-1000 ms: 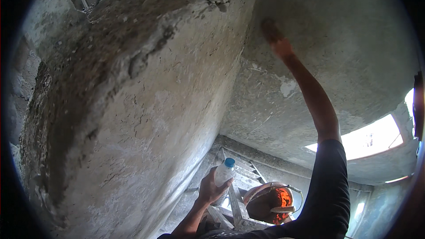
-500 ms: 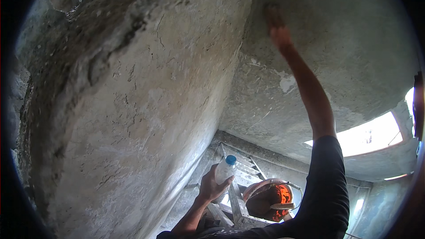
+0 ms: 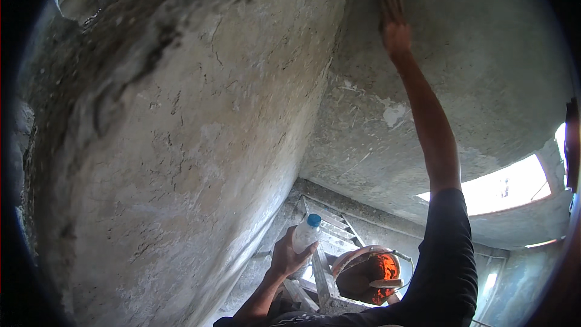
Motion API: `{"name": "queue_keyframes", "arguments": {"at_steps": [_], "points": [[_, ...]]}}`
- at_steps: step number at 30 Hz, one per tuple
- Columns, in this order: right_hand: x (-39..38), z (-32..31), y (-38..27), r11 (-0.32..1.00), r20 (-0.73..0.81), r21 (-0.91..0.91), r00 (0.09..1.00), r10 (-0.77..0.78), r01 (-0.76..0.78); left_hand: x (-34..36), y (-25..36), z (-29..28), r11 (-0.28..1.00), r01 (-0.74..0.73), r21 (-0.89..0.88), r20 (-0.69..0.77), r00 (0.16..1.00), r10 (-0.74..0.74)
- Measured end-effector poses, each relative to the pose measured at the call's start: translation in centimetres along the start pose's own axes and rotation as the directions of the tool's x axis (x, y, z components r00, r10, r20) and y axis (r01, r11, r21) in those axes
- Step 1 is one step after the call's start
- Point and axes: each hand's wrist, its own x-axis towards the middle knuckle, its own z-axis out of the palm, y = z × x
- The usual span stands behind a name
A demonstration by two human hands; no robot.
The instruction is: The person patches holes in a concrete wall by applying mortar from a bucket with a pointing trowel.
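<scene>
Low in the picture, my left hand (image 3: 287,255) is wrapped round a clear plastic bottle (image 3: 305,237) with a blue cap. The bottle stands upright in the grip, cap at the top. My right arm reaches far up, and my right hand (image 3: 396,27) lies flat with stretched fingers against the grey plastered wall (image 3: 496,66). Its palm faces the wall and no tool shows in it. The plaster round this hand looks darker and smoother than the patchy part lower down.
A second rough wall (image 3: 200,163) rises on the left, meeting the other in a corner. Below stands a ladder (image 3: 325,275). Beside it hangs or stands an orange bucket (image 3: 387,266) with a wire handle and a wooden-handled tool (image 3: 386,283) across it. A bright window opening (image 3: 508,184) is at right.
My right hand has moved slightly up and to the right along the wall, its fingers now showing more clearly. My left hand keeps its hold on the bottle.
</scene>
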Motion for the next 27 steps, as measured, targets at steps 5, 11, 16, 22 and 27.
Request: {"name": "queue_keyframes", "arguments": {"at_steps": [5, 11, 16, 22, 27], "points": [[-12.0, 6.6, -2.9, 0.974, 0.618, 0.185, 0.754, -0.221, 0.133, 0.4, 0.3, 0.6, 0.999, -0.035, -0.026, 0.008, 0.999, 0.035], [-10.3, -0.5, -3.4, 0.861, 0.629, 0.451, 0.768, -0.121, -0.234, 0.0, 1.1, -0.4, 1.000, 0.017, -0.019, 0.006, 1.000, -0.017], [-5.3, -9.1, -2.9, -0.218, 0.854, 0.401, 0.277, 0.439, -0.890, 0.1, 1.1, -0.2, 0.999, 0.022, -0.049, 0.021, 1.000, -0.021], [-8.1, -13.4, -2.6, -0.723, 0.955, 0.267, 0.076, 0.286, -0.637, 0.3, 2.2, 0.1, 0.999, -0.015, -0.043, 0.023, 1.000, 0.016], [-10.7, -11.8, -2.4, -0.551, 0.957, 0.245, 0.109, 0.269, -0.798, 0.3, 2.0, 0.4, 0.998, -0.026, -0.054, 0.023, 0.999, 0.027]]}}
